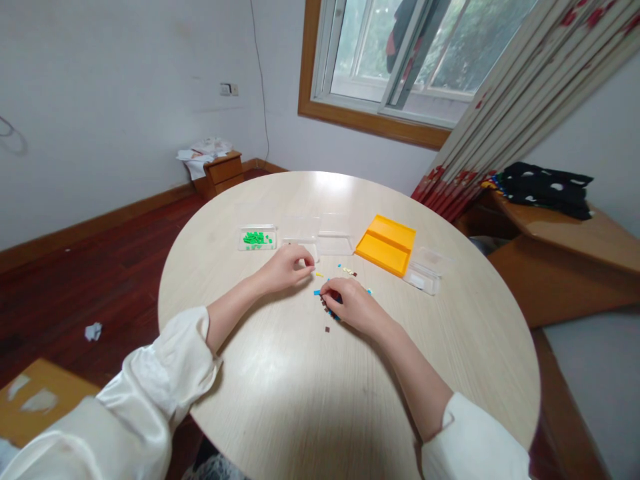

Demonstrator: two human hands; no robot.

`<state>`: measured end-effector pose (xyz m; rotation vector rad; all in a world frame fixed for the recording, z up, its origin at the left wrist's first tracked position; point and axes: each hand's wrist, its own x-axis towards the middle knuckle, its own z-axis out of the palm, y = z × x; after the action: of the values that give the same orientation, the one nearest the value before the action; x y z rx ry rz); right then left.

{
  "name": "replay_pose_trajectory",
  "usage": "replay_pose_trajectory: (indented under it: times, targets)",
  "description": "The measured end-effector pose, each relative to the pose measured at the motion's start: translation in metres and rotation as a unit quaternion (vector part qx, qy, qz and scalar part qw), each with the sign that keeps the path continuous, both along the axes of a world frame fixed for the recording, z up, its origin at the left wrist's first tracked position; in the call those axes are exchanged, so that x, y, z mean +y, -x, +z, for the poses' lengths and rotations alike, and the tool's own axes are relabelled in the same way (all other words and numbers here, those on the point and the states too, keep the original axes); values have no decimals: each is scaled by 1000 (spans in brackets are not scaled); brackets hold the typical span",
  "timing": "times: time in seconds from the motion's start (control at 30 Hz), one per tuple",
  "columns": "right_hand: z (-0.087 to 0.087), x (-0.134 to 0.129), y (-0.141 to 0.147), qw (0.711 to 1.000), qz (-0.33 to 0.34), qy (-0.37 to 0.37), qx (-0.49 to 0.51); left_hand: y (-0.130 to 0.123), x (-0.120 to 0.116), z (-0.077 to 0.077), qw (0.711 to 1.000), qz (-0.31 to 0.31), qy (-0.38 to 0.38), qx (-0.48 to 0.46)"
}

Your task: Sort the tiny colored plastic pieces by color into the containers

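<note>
My left hand (289, 268) hovers in front of the clear boxes, thumb and forefinger brought together. Anything in that pinch is too small to make out. Just beyond its fingertips lies a small yellow piece (319, 275). My right hand (349, 301) is over a small pile of brown and blue pieces (329, 311), partly covering it; its thumb and forefinger are closed, and what they hold is hidden. A blue piece (317, 293) shows beside those fingertips. One brown square piece (327, 329) lies apart, nearer to me. Cream pieces (347, 271) are scattered beyond my right hand.
A clear box of green pieces (257, 239) stands at the left. Open clear boxes (335, 244) sit in the middle, one partly behind my left hand. An open yellow-orange case (385, 245) and another clear box (423, 278) stand at the right of the round table (280, 407).
</note>
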<state>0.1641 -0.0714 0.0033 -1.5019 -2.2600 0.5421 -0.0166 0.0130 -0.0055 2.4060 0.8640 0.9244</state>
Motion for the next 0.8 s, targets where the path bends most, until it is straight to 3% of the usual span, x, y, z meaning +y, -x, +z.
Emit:
replay_pose_trajectory:
  times: [0.13,0.23,0.5,0.8]
  targets:
    - [-1,2,-2,1000,-11,-4,-5,-5,-9,2,992,-112,15,58]
    - [-2,3,-4,1000,-13,-16,-11,-7,-13,2,982,-157,26,98]
    - [-6,6,-9,998,-19,-57,-23,-9,-18,2,979,-160,30,123]
    - [-3,5,-9,999,1,-34,-23,-11,-17,2,981,-130,25,142]
